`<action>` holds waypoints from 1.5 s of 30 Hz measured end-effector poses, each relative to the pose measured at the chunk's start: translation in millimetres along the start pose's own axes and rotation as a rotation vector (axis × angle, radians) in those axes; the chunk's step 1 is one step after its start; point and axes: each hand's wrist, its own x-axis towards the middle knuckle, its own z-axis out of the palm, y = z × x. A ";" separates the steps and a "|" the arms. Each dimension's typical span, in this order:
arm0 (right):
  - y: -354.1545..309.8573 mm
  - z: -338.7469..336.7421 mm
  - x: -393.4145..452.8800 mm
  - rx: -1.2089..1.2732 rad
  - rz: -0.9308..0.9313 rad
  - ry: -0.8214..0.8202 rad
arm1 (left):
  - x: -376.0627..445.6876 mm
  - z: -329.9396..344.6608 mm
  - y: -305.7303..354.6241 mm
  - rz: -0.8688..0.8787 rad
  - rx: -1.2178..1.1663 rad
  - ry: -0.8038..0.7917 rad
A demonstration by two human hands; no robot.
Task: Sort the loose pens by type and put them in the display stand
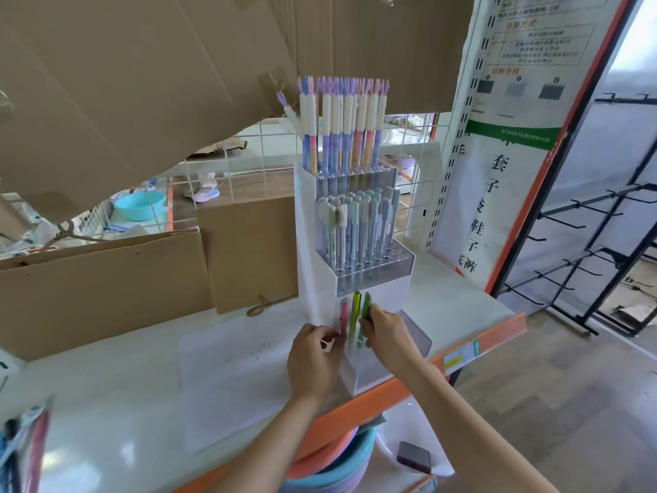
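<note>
A white three-tier display stand (313,265) stands on the white shelf. Its top tier holds several pens with white caps and purple tips (343,122). The middle tier holds several pastel capped pens (357,225). In the lowest tier stand a pink pen (343,316), a yellow-green pen (355,314) and a green pen (366,307). My left hand (313,361) pinches the pink pen near its lower half. My right hand (389,332) grips the green pen at its middle. The lower tier's holes are mostly hidden behind my hands.
Brown cardboard boxes (106,279) stand left of the stand. A sheet of white paper (231,378) lies on the shelf. The shelf has an orange front edge (480,346). Packaged pens (25,450) lie at the bottom left. A phone (414,457) and stacked basins (330,467) sit below.
</note>
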 end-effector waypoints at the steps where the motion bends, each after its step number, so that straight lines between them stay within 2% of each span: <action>1: 1.1 2.0 1.2 -0.015 -0.002 0.003 | 1.3 -0.3 0.9 0.002 0.033 0.000; 17: 0.1 3.2 -11.6 0.015 0.127 0.095 | -2.2 -6.4 3.6 0.100 0.169 -0.002; 20: -3.0 -3.0 -23.4 -0.224 0.040 0.029 | -0.9 -20.8 -3.8 0.166 0.175 -0.030; 23: -10.9 1.0 -37.2 -0.412 -0.091 0.004 | -1.3 -49.7 -20.7 0.320 0.343 -0.140; 26: -31.4 16.0 -51.8 -0.330 -0.188 0.035 | -11.5 -94.5 -44.7 0.464 0.487 -0.172; 28: -50.5 32.4 -63.9 -0.294 -0.348 0.043 | -23.9 -130.3 -64.1 0.480 0.581 -0.168; 30: -69.0 55.1 -73.3 -0.227 -0.515 0.030 | -38.1 -168.0 -86.1 0.432 0.675 -0.149; 32: -90.2 78.0 -83.1 -0.239 -0.589 -0.012 | -54.0 -205.4 -107.3 0.326 0.758 -0.117; 39: -162.2 149.1 -96.6 -0.208 -0.624 -0.235 | -96.1 -312.5 -169.1 -0.147 0.878 0.027; 45: -215.3 190.8 -96.0 -0.112 -0.576 -0.361 | -125.2 -375.4 -212.3 -0.545 0.859 0.118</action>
